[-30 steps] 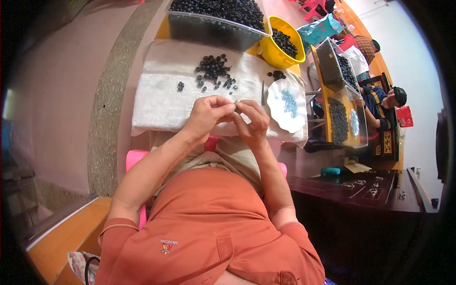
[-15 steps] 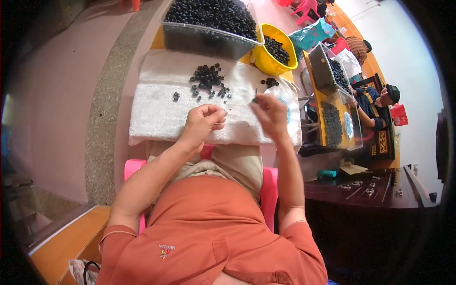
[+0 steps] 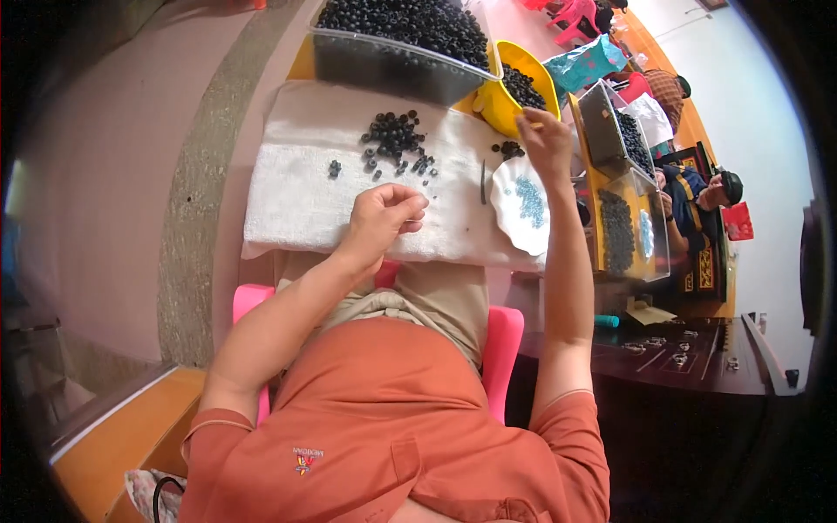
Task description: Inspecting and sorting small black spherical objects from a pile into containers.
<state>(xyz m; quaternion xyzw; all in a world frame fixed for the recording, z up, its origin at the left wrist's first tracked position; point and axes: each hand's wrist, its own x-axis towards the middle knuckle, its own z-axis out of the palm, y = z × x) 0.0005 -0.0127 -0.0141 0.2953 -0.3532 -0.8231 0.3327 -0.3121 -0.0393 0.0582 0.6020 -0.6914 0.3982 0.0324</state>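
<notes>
My left hand point(image 3: 384, 222) is held over the white towel point(image 3: 296, 200), thumb and fingers pinched together; whatever is between them is too small to make out. My right hand point(image 3: 546, 144) is raised at the near rim of the yellow tub point(image 3: 497, 112) of black beads, its fingertips drawn together and their contents hidden. A loose pile of black beads point(image 3: 392, 132) lies on the towel beyond my left hand. Below my right hand, a white scalloped plate point(image 3: 516, 237) holds tiny light-blue beads point(image 3: 529, 200). Beside the plate lies a thin dark stick-like tool point(image 3: 483, 181).
A large clear bin point(image 3: 392, 70) full of black beads stands at the far edge. A few more black beads point(image 3: 509, 150) sit near the plate. Clear boxes point(image 3: 615, 139) and a seated person point(image 3: 697, 192) are on the right. My pink chair point(image 3: 501, 349) is beneath me.
My right hand has moved away and to the right, from over the towel to the yellow tub's rim, uncovering the plate and dark tool. My left hand keeps its pinch.
</notes>
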